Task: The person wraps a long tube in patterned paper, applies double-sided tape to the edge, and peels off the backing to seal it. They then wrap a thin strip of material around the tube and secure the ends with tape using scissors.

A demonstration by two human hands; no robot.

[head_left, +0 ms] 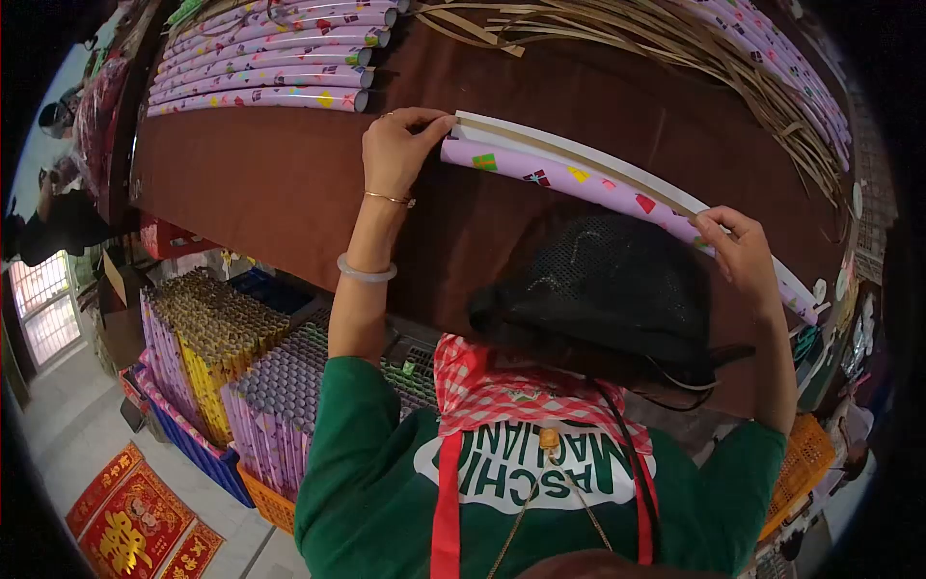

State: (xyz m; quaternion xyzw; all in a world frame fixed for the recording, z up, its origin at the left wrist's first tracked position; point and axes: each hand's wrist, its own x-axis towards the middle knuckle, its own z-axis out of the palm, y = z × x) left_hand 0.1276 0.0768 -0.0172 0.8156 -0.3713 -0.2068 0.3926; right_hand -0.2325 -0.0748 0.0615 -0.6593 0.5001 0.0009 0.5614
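Note:
A lilac paper roll with coloured gift prints (579,175) lies across the brown table, its white edge and a thin tan strip along the far side. My left hand (397,150) pinches the strip between thumb and fingers at the roll's left end. Toward the right, my right hand (738,244) holds the strip and paper edge, fingers bent together. Part of the roll extends beyond my right hand. A black mesh item (617,280) covers some of the view below the roll.
Finished-looking lilac rolls (280,75) lie at the table's back left. Loose tan strips (714,72) spread along the back right. Left of my body, crates hold upright rolls (275,400). A red printed sheet (135,516) is on the floor. An orange basket (803,463) stands right.

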